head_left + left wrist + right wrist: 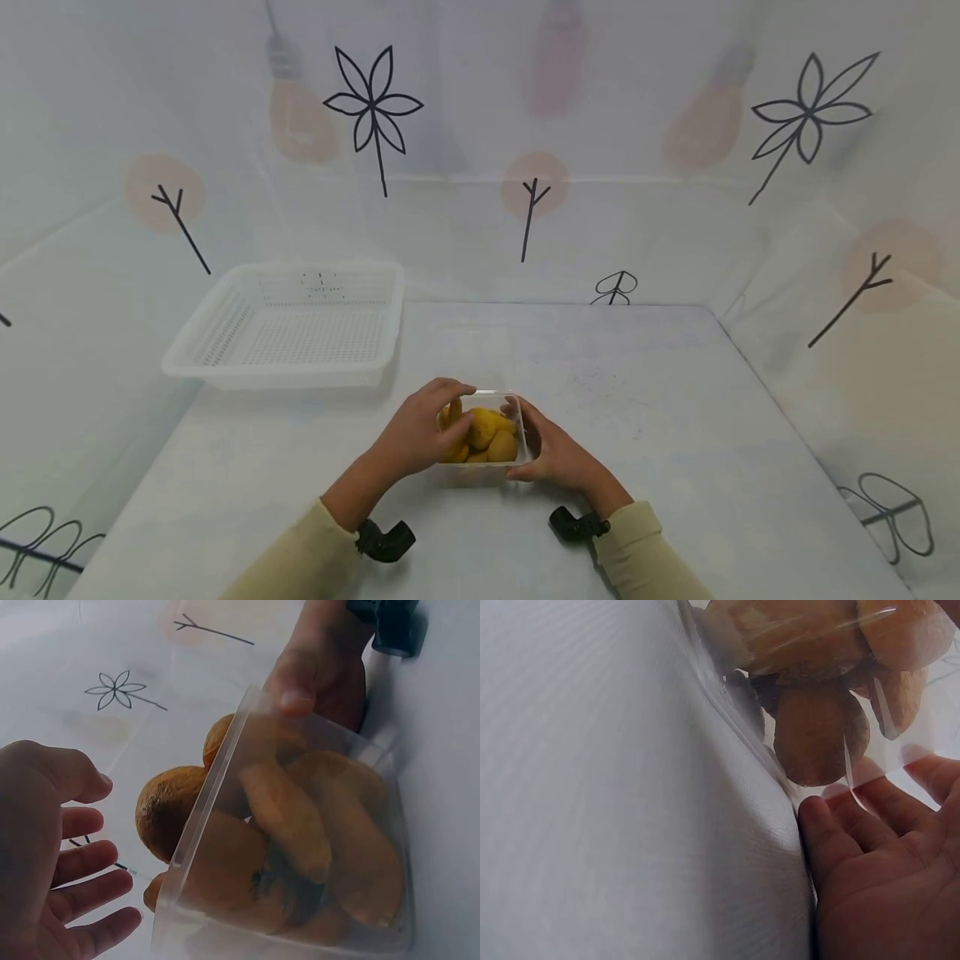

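Note:
A clear plastic box [474, 477] stands on the white table, filled with yellow-brown lumpy pieces [483, 427]. Some pieces are rounded, others long and tapering, and a few rise above the rim. My right hand [558, 454] grips the box at its right side, thumb at the front corner and fingers along the wall. Over the box's left edge hovers my left hand [418, 429], thumb and fingers spread. In the left wrist view, nothing lies between that hand's loosely bent fingers [94, 896], which are close to a rounded piece [169, 814].
A white perforated plastic basket [281, 375] is at the back left of the table [637, 400]. Patterned white cloth [465, 225] rises behind and along the sides. A black wrist camera [386, 542] is strapped on the left wrist, another [576, 525] on the right.

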A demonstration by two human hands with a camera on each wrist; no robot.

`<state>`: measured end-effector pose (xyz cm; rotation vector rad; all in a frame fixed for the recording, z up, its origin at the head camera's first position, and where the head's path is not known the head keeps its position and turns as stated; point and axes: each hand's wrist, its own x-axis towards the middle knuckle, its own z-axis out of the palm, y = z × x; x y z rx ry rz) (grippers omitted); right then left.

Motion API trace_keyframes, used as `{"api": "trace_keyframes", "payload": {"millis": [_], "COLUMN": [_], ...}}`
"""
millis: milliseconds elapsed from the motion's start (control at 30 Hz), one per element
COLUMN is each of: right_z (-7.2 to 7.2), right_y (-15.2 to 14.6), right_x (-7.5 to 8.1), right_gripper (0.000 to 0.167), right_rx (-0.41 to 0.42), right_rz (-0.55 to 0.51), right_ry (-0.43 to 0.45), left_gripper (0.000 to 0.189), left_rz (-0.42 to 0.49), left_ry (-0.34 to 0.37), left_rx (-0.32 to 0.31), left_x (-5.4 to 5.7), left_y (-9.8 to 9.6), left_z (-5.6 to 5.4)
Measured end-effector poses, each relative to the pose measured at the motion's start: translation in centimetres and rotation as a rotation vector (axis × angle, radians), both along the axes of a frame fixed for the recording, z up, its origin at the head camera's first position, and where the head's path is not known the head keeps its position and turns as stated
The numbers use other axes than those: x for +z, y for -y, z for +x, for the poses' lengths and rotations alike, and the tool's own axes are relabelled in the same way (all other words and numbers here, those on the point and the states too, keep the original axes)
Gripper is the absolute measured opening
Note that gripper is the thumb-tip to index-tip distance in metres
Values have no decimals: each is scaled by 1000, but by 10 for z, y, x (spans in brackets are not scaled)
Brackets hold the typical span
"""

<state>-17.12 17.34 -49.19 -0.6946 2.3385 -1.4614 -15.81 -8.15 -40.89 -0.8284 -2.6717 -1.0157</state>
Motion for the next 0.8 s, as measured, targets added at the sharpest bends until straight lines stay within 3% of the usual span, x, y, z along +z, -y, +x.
{"api": "trace_keyframes", "payload": {"millis": [167, 333, 533, 800], "right_z": [1, 1, 2, 3], "right_y": [1, 1, 0, -1], "right_x": [1, 1, 2, 2], "right_gripper": [106, 105, 106, 109], "right_rx": [4, 5, -2, -18], "right_rz": [-6, -2, -3, 21], "right_ry": [4, 2, -10, 0], "left_gripper": [35, 36, 37, 39], "left_rz": [-27, -66, -120, -181], "left_ry": [11, -29, -83, -83], "left_rx": [-30, -45, -69, -102], "left_x": [3, 6, 7, 10], "left_y": [-4, -6, -8, -13], "left_z": [5, 9, 10, 11]}}
